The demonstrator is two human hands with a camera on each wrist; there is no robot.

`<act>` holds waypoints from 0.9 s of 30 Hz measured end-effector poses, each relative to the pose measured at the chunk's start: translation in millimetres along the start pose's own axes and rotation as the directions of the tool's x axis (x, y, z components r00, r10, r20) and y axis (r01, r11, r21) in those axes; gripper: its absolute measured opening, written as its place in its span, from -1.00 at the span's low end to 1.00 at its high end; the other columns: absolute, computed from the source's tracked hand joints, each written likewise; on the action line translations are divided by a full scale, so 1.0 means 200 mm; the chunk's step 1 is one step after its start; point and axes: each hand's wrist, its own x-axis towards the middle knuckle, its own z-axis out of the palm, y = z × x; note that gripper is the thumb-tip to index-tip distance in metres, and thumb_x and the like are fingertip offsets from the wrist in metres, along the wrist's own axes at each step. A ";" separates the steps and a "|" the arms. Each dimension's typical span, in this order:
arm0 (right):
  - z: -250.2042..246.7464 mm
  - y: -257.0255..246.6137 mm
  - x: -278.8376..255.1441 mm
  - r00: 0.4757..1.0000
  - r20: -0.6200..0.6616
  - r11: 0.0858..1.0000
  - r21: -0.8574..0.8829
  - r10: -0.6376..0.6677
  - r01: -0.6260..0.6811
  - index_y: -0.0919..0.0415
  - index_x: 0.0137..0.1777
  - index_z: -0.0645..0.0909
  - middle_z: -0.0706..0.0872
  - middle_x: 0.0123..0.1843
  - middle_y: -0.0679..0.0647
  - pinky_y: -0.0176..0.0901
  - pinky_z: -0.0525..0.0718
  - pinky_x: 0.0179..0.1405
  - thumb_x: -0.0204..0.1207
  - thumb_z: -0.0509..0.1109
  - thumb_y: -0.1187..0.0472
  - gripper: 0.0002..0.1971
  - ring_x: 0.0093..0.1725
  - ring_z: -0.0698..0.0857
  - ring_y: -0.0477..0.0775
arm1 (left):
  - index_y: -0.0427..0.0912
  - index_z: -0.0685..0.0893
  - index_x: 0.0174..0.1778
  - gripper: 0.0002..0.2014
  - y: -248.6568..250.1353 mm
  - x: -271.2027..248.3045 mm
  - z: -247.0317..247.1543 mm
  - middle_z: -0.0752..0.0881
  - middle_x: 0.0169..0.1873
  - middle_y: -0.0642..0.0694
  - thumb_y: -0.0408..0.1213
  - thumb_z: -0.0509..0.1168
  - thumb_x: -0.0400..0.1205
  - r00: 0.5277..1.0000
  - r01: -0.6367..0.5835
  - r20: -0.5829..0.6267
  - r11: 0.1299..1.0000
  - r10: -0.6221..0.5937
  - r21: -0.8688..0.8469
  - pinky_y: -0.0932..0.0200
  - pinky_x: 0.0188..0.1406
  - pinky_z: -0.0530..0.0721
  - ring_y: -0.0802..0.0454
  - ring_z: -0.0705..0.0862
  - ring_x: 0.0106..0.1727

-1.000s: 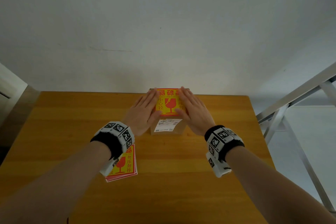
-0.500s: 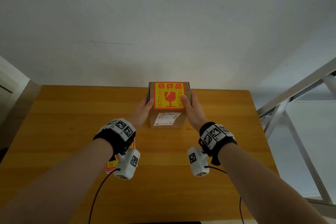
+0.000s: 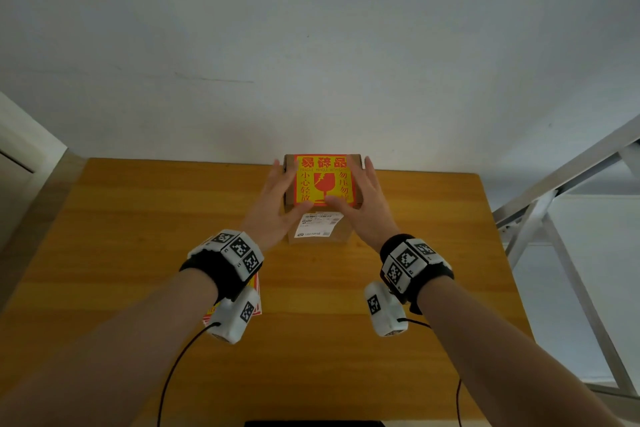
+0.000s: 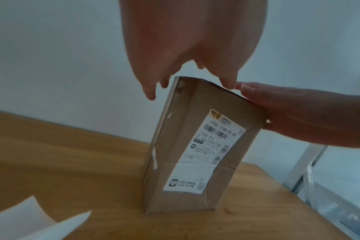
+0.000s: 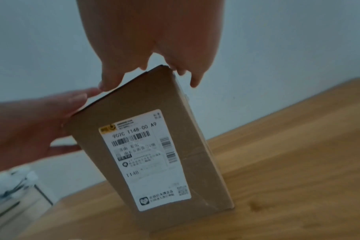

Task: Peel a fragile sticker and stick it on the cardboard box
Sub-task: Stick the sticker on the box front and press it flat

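Observation:
A brown cardboard box (image 3: 346,236) stands at the far middle of the wooden table (image 3: 138,253), a white shipping label (image 3: 318,224) on its near face. A yellow and red fragile sticker (image 3: 323,180) lies flat on its top. My left hand (image 3: 277,198) reaches along the box's left side with straight fingers, its thumb on the sticker's near edge. My right hand (image 3: 367,198) mirrors it on the right side. In the left wrist view and the right wrist view the box (image 4: 175,146) (image 5: 195,146) shows its label, and the two thumbs meet at the top edge.
A stack of fragile stickers (image 3: 257,288) lies on the table under my left wrist; white backing paper (image 4: 31,219) shows in the left wrist view. A metal frame (image 3: 554,218) stands off the table's right edge. The wall is right behind the box.
A second ago both palms lay flat on the sticker. They then dropped to the box's sides, and now the fingers reach further back along the sides with the thumbs on top.

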 end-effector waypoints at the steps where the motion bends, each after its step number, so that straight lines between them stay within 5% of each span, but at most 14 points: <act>1: 0.00 0.00 -0.01 0.998 0.001 0.995 -0.072 -0.067 0.067 -0.15 0.62 0.18 -0.10 0.73 -0.03 0.18 0.50 0.48 0.40 0.43 -0.15 -0.21 0.67 0.16 0.11 | 0.23 0.05 0.62 -0.30 0.01 0.00 0.00 -0.17 0.69 0.04 0.14 0.17 0.58 0.999 -0.043 -0.003 0.998 0.043 0.044 -0.12 0.58 0.29 -0.03 -0.04 0.70; 4: 0.00 0.00 -0.03 0.982 0.032 0.944 -0.272 -0.185 0.186 -0.11 0.54 0.39 -0.09 0.74 0.02 0.18 0.29 0.60 0.47 0.37 -0.14 -0.38 0.70 -0.03 0.10 | 0.25 0.35 0.51 -0.48 0.00 0.00 0.00 -0.10 0.69 0.05 0.14 0.14 0.58 0.993 -0.116 0.021 0.987 0.114 0.108 -0.19 0.55 0.39 -0.04 0.02 0.69; 7: -0.01 0.00 -0.04 0.984 0.051 0.929 -0.325 -0.169 0.177 -0.15 0.53 0.40 -0.05 0.74 0.04 0.17 0.20 0.63 0.52 0.32 -0.10 -0.45 0.70 -0.07 0.11 | 0.22 0.40 0.49 -0.55 -0.02 0.00 0.01 -0.04 0.69 -0.01 0.02 0.15 0.64 0.992 -0.128 0.023 0.983 0.126 0.136 -0.24 0.51 0.43 -0.10 0.04 0.69; 18: -0.10 0.06 -0.07 0.973 0.197 0.978 -0.146 -0.120 0.150 -0.13 0.61 0.24 -0.09 0.73 -0.13 0.16 0.21 0.65 0.69 0.15 0.12 -0.51 0.71 -0.13 0.00 | 0.29 0.13 0.57 -0.52 -0.04 0.01 -0.04 -0.22 0.68 0.01 -0.14 0.00 0.73 0.975 -0.139 0.201 0.971 0.099 0.194 -0.30 0.60 0.23 -0.11 -0.16 0.70; 23: -0.07 -0.02 -0.06 0.971 0.078 0.828 -0.510 -0.225 0.233 0.08 0.67 0.04 -0.07 0.74 0.00 0.00 -0.03 0.69 0.72 -0.07 -0.02 -0.46 0.71 -0.14 -0.01 | 0.14 -0.15 0.64 -0.46 0.08 0.02 0.00 -0.24 0.68 0.03 0.03 -0.18 0.73 0.995 -0.101 0.044 0.887 0.090 0.450 -0.14 0.69 -0.10 0.01 -0.25 0.69; 27: 0.01 -0.11 0.05 0.976 0.080 0.735 -0.646 -0.204 0.206 0.14 0.68 -0.03 -0.07 0.74 0.05 -0.02 -0.14 0.69 0.73 -0.20 0.00 -0.45 0.71 -0.13 0.02 | 0.00 -0.16 0.66 -0.43 0.15 0.11 0.04 -0.19 0.69 0.03 0.07 -0.31 0.72 0.992 -0.112 0.024 0.790 0.123 0.602 -0.08 0.69 -0.14 0.03 -0.21 0.70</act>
